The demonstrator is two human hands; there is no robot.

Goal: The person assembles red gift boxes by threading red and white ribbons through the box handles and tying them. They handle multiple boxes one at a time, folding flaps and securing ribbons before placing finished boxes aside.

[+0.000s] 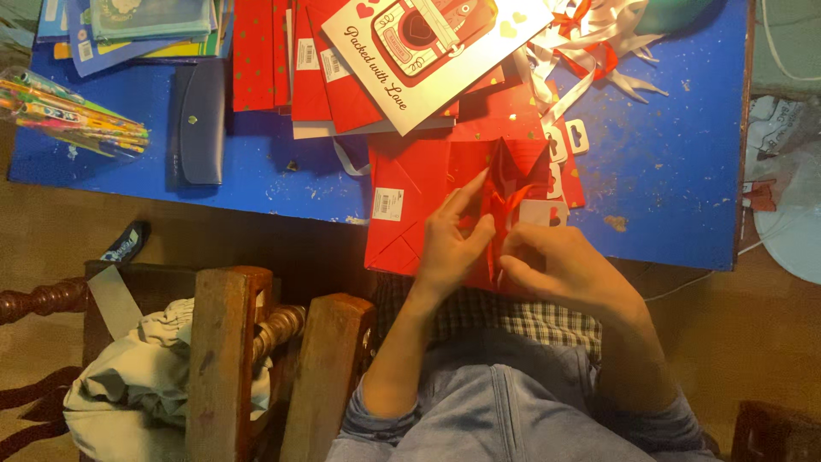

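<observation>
A red paper gift bag lies flat at the near edge of the blue table, hanging partly over it. My left hand presses on the bag, index finger stretched toward its folded top. My right hand pinches a thin red ribbon handle at the bag's top edge. A small white tag sits just beyond my right fingers.
A stack of red gift bags with a white printed bag on top lies behind. White and red ribbons are at the back right. A dark pouch, a pack of pencils and wooden chairs are to the left.
</observation>
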